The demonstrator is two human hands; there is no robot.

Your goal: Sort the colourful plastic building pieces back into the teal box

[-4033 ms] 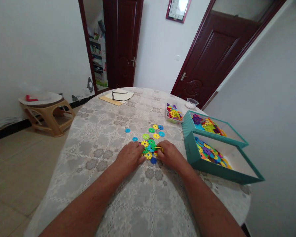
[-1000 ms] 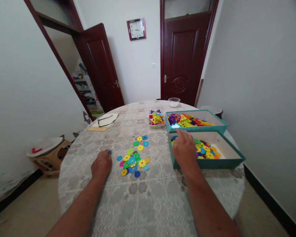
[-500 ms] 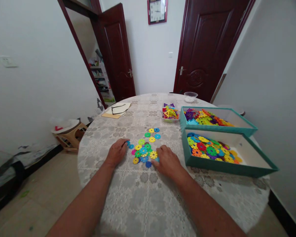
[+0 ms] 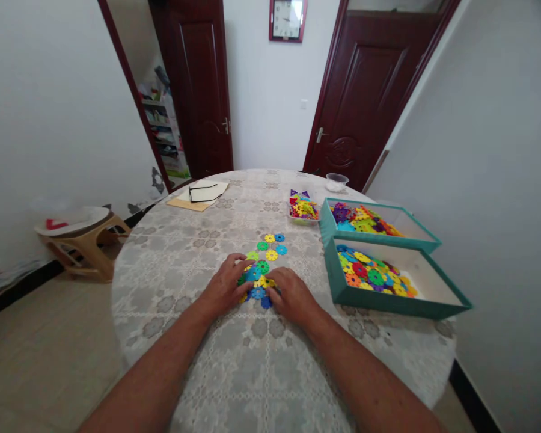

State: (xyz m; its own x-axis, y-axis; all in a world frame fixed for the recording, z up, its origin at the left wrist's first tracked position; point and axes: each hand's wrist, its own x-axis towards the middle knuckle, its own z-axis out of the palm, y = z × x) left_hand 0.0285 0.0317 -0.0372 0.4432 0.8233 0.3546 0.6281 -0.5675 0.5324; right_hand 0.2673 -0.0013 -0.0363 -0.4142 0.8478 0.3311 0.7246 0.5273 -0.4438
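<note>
A loose pile of notched plastic discs [image 4: 258,293] in blue, green and yellow lies on the table in front of me. My left hand [image 4: 228,281] rests against the left side of the pile, thumb and fingers apart, covering some discs. From the right, my right hand [image 4: 292,293] reaches in with its fingertips at a yellow notched disc [image 4: 265,281], which looks slightly tilted. The fingers partly hide that disc. Just beyond the pile lie several separate discs, among them a green disc [image 4: 262,246] and a light blue disc [image 4: 281,249].
Right of my hands stands a teal box [image 4: 388,307] of round discs, with another teal box [image 4: 421,224] of pieces behind it. A clear tray [image 4: 304,220] of small pieces, a clear bowl [image 4: 337,181], and glasses [image 4: 205,195] on paper lie farther back.
My left hand has moved right, from the small blue discs at the side onto the pile. My right hand has shifted left with the yellow disc. The camera view has turned slightly.
</note>
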